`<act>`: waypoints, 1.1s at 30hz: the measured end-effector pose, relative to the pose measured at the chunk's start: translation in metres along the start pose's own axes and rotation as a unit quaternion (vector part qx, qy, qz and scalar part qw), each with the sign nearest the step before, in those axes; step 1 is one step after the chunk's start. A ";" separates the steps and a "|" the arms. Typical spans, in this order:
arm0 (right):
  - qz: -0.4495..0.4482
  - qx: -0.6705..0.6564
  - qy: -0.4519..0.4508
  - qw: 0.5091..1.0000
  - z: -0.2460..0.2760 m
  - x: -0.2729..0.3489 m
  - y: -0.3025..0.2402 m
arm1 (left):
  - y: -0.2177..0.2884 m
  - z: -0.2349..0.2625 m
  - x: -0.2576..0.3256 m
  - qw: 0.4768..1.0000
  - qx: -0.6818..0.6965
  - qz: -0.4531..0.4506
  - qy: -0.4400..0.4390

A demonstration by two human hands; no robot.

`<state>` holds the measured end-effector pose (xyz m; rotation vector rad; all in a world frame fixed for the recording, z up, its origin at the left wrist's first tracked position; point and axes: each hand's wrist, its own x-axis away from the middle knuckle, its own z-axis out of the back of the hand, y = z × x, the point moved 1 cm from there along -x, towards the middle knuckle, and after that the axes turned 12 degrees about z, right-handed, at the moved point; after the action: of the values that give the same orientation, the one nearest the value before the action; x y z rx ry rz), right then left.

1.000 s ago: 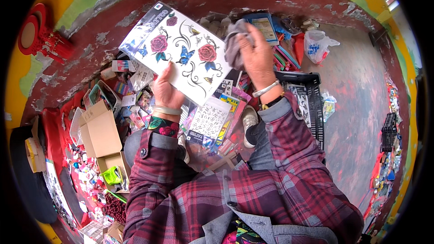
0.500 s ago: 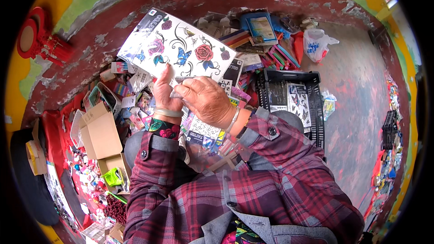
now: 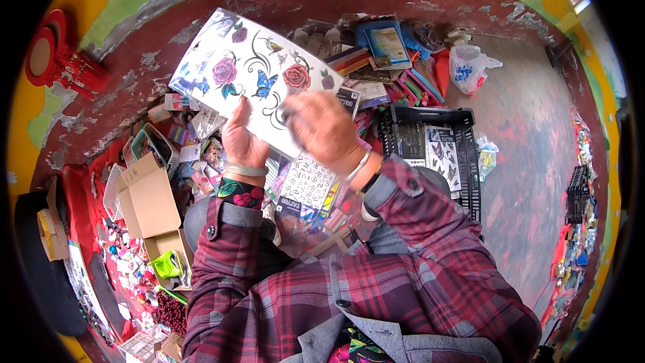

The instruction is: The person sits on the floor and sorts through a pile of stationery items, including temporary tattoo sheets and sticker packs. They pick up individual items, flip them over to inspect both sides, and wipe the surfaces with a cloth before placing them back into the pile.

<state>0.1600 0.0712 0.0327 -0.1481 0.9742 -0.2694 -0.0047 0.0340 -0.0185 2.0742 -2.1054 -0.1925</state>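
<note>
My left hand (image 3: 244, 141) grips the lower edge of a white temporary tattoo sheet (image 3: 248, 114), its thumb lying on the printed face. The sheet is tilted, with roses, butterflies and black scrolls on it, and it shines with glare at its left side. My right hand (image 3: 327, 128) is closed on a small dark grey wad (image 3: 290, 117), which looks like a cloth, against the sheet's lower right part. That hand is smeared by motion, so the wad's shape is unclear. Below the hands lies another tattoo sheet (image 3: 306, 185) with black patterns.
A black plastic crate (image 3: 473, 161) holding tattoo sheets stands to the right. An open cardboard box (image 3: 151, 198) and a white basket (image 3: 171, 154) are at the left. Packaged goods pile up by the wall, near a white plastic bag (image 3: 472, 67). A red stool (image 3: 60, 60) stands far left.
My right hand has moved away from my left hand, rightward onto the sheet's face with the grey wad. The tattoo sheet has shifted slightly left and up, and its dark header strip no longer shows.
</note>
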 end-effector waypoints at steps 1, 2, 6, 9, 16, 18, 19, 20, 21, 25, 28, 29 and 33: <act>0.033 -0.012 -0.007 0.999 -0.006 0.003 -0.010 | 0.004 0.004 0.000 1.000 -0.004 -0.001 0.007; 0.043 -0.040 -0.035 0.998 -0.009 0.006 -0.019 | 0.005 0.005 -0.001 1.000 -0.008 -0.001 0.014; 0.081 -0.002 -0.020 0.997 -0.009 0.005 -0.014 | 0.008 0.002 0.003 1.000 -0.012 0.006 -0.016; 0.026 0.047 0.007 0.999 0.010 -0.005 0.022 | 0.003 -0.014 0.007 0.999 0.015 0.020 -0.026; -0.396 -0.241 0.216 0.859 0.029 0.022 0.120 | 0.007 -0.010 0.007 0.998 -0.041 0.043 -0.002; -0.445 -0.445 0.348 0.695 0.043 0.024 0.126 | 0.005 -0.013 0.007 0.994 -0.093 0.043 0.021; -0.477 -0.481 0.395 0.621 0.052 0.019 0.124 | 0.004 -0.016 0.009 0.992 -0.116 0.044 0.024; -0.458 -0.508 0.389 0.617 0.056 0.021 0.127 | 0.001 -0.021 0.011 0.987 -0.144 0.039 0.066; -0.439 -0.532 0.384 0.613 0.061 0.023 0.131 | -0.001 -0.019 0.011 0.982 -0.158 0.041 0.089; -0.426 -0.573 0.383 0.585 0.056 0.014 0.120 | -0.010 -0.020 0.012 0.958 -0.259 0.092 0.087; -0.389 -0.592 0.322 0.628 0.046 0.010 0.116 | -0.019 -0.023 0.014 0.943 -0.273 0.165 0.094; -0.373 -0.583 0.307 0.654 0.044 0.008 0.111 | -0.022 -0.021 0.013 0.940 -0.273 0.192 0.076; -0.309 -0.374 0.266 0.833 0.038 -0.005 0.091 | -0.031 -0.023 0.017 0.922 -0.312 0.217 0.077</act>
<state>0.2037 0.1600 0.0356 -1.1791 1.5404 -0.5263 0.0299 0.0172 -0.0024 1.1969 -1.9950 -0.5327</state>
